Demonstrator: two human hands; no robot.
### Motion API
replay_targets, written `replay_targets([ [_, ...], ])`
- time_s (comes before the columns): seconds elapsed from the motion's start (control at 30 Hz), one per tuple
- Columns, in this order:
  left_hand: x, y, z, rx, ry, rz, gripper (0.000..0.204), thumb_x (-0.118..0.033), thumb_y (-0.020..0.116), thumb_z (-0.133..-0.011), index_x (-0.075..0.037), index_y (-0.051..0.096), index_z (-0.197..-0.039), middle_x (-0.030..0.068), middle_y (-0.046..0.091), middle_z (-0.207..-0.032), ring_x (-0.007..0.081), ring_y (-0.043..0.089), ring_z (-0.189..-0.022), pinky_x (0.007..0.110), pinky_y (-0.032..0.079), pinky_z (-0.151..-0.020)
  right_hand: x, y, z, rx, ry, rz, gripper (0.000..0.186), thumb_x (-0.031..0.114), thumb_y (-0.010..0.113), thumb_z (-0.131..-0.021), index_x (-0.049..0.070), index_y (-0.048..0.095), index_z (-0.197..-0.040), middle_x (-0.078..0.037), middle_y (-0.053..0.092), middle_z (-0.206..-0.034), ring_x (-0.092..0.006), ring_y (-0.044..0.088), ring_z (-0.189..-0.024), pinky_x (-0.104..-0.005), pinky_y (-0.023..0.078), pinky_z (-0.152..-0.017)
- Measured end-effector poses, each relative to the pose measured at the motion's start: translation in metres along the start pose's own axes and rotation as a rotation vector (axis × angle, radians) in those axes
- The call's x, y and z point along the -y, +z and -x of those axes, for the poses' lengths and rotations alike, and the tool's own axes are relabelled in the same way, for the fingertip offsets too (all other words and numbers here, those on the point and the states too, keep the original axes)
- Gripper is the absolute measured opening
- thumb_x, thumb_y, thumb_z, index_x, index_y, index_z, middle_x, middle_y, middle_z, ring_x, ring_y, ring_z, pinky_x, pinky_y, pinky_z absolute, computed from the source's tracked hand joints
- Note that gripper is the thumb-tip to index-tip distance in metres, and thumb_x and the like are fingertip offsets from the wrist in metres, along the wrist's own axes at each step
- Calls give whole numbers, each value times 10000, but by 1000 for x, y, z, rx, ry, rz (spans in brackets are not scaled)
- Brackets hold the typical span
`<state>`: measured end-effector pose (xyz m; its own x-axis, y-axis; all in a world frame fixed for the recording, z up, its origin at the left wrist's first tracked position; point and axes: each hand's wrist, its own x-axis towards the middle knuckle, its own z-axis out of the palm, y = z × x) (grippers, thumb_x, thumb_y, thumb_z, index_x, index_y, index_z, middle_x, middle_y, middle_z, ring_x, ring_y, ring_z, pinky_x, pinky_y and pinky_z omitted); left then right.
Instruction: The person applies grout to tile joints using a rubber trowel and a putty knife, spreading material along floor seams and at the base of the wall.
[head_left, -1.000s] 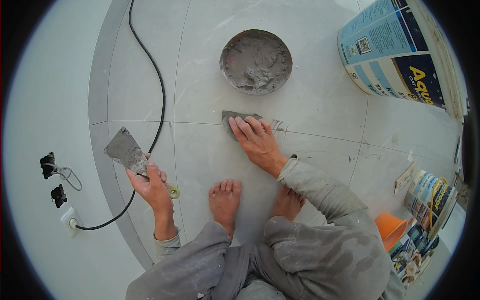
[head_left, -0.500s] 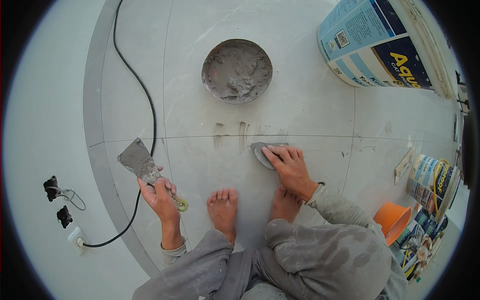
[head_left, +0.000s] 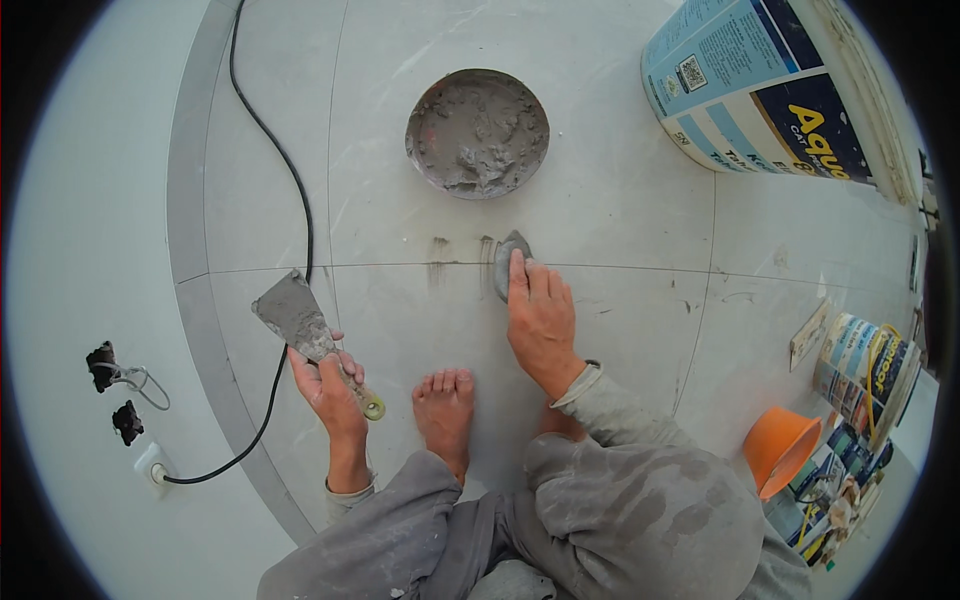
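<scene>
In my left hand [head_left: 330, 392] is a putty knife [head_left: 297, 318], held by its handle, the broad blade coated in grey paste and tilted up toward the left. My right hand [head_left: 545, 325] presses a grey, rounded flat scraper [head_left: 506, 268] onto the floor tiles [head_left: 610, 225], right across a joint between them. Beside the scraper, dark smears [head_left: 437, 258] of paste cross the same joint. Farther off stands a round bowl [head_left: 479, 197] holding wet grey grout [head_left: 480, 130]. Neither hand is near it.
A large paint bucket [head_left: 745, 90] stands at the far right. An orange container [head_left: 778, 448], a smaller bucket [head_left: 862, 375] and assorted tools lie nearer on that side. Along the left runs a black cable [head_left: 297, 185] from a wall socket [head_left: 153, 470]. My bare foot [head_left: 443, 415] rests close by.
My right hand has moved the scraper left and away from me, onto the joint, turning it upright. Some smears right of it are gone. My left hand has shifted slightly right with the putty knife.
</scene>
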<state>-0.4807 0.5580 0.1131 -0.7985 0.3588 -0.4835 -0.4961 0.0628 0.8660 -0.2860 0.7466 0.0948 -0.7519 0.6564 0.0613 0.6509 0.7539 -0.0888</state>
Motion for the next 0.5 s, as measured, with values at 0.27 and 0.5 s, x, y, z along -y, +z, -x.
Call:
replay_targets([
  [0.27,-13,-24,7,-42,3,13,277,-38,406,-972,-75,447,-1244,70,612,-966,81,496,-650,245,453,-553,120,47,-43,129,-322,-510,442,39,602,-882,-67,601,-1311,-176,633,-1155,-291,613,-1011,-363,502,-877],
  [0.5,-22,-49,34,180,-141,2,226,-158,425,-1085,-73,438,-1294,62,601,-946,79,497,-667,252,461,-592,83,17,-50,564,734,-1926,278,55,564,-1043,-9,585,-1312,-56,664,-1283,-141,615,-1169,-345,472,-1039],
])
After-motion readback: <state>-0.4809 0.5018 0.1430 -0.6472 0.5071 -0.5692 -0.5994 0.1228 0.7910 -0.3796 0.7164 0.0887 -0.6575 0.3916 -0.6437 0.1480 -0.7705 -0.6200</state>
